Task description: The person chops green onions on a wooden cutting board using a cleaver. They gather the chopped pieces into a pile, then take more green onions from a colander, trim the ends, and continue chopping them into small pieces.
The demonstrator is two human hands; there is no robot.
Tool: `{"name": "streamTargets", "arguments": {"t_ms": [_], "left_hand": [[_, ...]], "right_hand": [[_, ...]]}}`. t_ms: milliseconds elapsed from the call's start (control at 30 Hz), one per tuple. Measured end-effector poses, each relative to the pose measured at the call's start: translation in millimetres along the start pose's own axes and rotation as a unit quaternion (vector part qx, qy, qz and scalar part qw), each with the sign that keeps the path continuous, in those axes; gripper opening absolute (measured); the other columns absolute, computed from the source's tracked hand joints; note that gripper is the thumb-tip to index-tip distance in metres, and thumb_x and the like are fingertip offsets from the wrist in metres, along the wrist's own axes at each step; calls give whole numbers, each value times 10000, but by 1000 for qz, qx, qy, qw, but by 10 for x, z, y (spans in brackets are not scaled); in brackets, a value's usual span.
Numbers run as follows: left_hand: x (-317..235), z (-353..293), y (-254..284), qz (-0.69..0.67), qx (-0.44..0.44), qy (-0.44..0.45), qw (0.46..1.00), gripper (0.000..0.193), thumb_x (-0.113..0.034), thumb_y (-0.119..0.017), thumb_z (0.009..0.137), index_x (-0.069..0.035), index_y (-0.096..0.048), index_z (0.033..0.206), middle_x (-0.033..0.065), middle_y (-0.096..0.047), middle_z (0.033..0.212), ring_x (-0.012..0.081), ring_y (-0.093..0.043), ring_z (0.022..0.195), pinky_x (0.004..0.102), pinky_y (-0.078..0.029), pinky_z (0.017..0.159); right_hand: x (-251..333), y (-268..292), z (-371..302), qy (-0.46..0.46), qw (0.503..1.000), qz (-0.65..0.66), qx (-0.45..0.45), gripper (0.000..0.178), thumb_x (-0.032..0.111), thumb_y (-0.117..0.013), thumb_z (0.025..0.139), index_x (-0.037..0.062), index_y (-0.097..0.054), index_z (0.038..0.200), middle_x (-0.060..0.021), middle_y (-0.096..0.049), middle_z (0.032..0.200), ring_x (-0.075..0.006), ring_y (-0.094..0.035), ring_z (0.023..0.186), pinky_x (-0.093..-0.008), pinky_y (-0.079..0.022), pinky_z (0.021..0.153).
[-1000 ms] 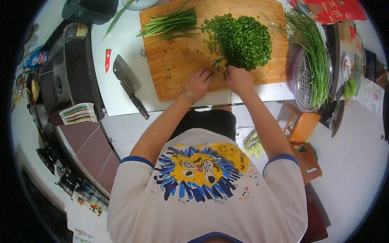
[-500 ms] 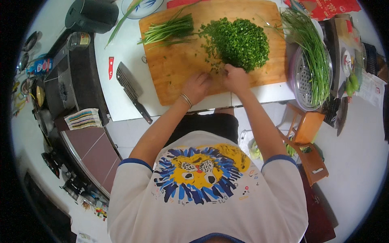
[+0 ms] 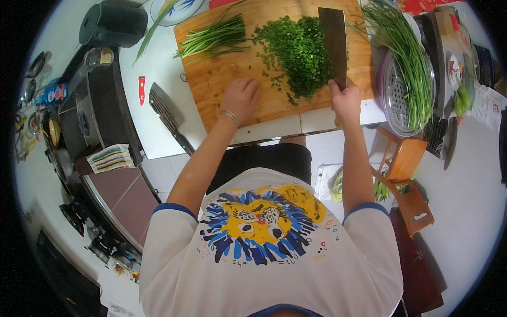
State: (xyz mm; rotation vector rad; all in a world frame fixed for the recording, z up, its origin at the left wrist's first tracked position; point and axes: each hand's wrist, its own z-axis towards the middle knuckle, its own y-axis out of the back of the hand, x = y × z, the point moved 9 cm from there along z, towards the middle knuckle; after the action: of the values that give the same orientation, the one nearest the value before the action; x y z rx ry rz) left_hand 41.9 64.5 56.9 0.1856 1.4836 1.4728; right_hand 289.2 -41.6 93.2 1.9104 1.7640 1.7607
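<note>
My right hand (image 3: 346, 103) is closed round the handle of a broad cleaver (image 3: 335, 45). Its blade stands along the right side of a heap of chopped green chives (image 3: 300, 55). Most of the handle is hidden in the grip. My left hand (image 3: 241, 98), with bangles at the wrist, rests palm down on the wooden cutting board (image 3: 269, 108); it holds nothing, and its fingers lie lightly bent. On the board's far left lies a bundle of cut chives (image 3: 216, 37), apart from the heap.
A colander (image 3: 393, 98) with long uncut chives (image 3: 409, 68) stands right of the board. Left of it lie a second cleaver (image 3: 168, 113) and a small red knife (image 3: 141, 91). A plate (image 3: 177, 9) is at the back. A wooden chair (image 3: 406, 158) stands lower right.
The cleaver now shows upright at the heap's right side in my right hand, which has moved right. The heap is narrower and pushed left. My left hand has shifted slightly left.
</note>
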Motion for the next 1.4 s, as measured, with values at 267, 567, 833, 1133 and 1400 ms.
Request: {"name": "streamTargets", "arguments": {"t_ms": [267, 567, 833, 1133, 1400], "left_hand": [[131, -17, 108, -47, -69, 108, 991, 171, -59, -610, 787, -23, -621, 954, 150, -610, 943, 333, -573, 884, 407, -467, 785], [391, -253, 193, -3, -67, 140, 988, 196, -63, -596, 829, -37, -620, 1022, 158, -598, 1017, 331, -569, 953, 395, -471, 822], [631, 497, 584, 101, -127, 77, 984, 452, -178, -683, 781, -33, -543, 1186, 181, -517, 1201, 367, -482, 1089, 431, -415, 905], [1493, 1369, 563, 82, -41, 116, 989, 598, -380, -651, 810, 6, -497, 1240, 222, -554, 1166, 368, -507, 1086, 419, -408, 936], [1790, 1512, 843, 84, -27, 181, 980, 364, -335, -583, 845, -8, -671, 978, 175, -649, 982, 364, -591, 920, 428, -456, 853]], "right_hand": [[-85, -395, -176, 151, 965, -109, 184, 179, 172, -618, 816, -5, -603, 836, -217, -614, 710, -391, -595, 655, -446, -457, 599], [-315, -859, -384, 175, 903, -252, 300, 203, 204, -570, 811, 10, -630, 825, -231, -628, 770, -411, -613, 750, -492, -487, 682], [-85, -726, 54, 94, 937, -252, 224, 204, 214, -569, 818, 42, -631, 911, -238, -637, 821, -415, -612, 828, -498, -484, 734], [4, -657, 8, 103, 950, -202, 214, 201, 220, -569, 829, 29, -613, 872, -240, -616, 771, -421, -598, 779, -492, -468, 681], [-37, -674, -44, 111, 969, -102, 197, 219, 215, -592, 826, -4, -589, 840, -240, -601, 729, -419, -583, 709, -471, -446, 620]]}}
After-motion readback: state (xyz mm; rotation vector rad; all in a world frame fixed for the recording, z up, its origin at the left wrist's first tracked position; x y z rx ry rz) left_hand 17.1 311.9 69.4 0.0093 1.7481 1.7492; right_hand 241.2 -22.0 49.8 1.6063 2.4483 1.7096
